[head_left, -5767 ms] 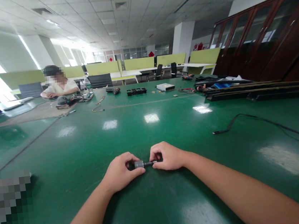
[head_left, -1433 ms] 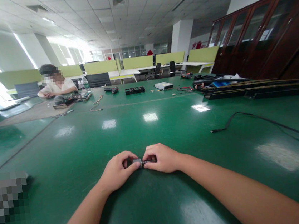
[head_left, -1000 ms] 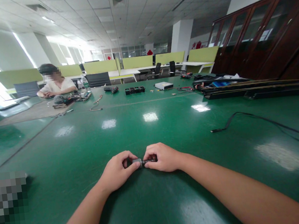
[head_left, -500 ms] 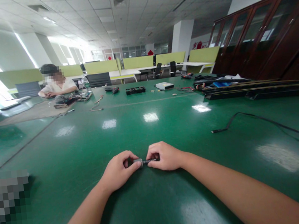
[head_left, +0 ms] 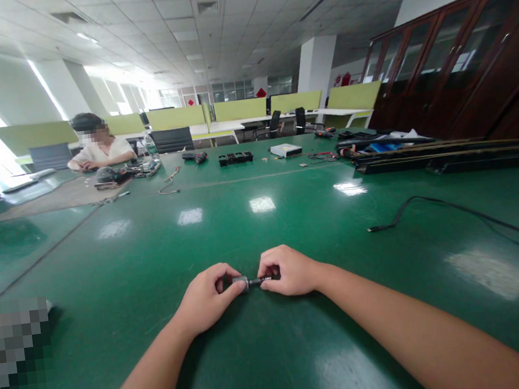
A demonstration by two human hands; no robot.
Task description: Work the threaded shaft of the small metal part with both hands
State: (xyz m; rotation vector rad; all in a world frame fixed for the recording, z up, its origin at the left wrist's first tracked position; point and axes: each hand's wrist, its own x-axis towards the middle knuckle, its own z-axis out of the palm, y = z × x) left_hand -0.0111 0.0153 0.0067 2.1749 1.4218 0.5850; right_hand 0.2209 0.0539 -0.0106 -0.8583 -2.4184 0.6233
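Observation:
Near the middle of the green table (head_left: 240, 353), my left hand (head_left: 208, 297) pinches a small grey metallic cylinder (head_left: 239, 283) between thumb and fingertips. A thin dark rod-like piece (head_left: 254, 281) extends from the cylinder's right side toward my other hand. The thumb and fingers of my right hand (head_left: 291, 271) are closed on that dark piece, whose far end is partly hidden by the fingers. Whether the two pieces are joined or only touching I cannot tell. Both hands are low over the tabletop.
A black cable (head_left: 433, 199) curves along the right side. Dark metal rails (head_left: 424, 156) lie at the back right, beside a white box (head_left: 285, 149) and a black slotted part (head_left: 235, 158). Across the table sits a person (head_left: 104, 149). A blurred-out object (head_left: 9, 348) lies at left.
My right hand has shifted slightly to the right, so a bit more of the dark rod shows between the hands. My left hand has hardly moved.

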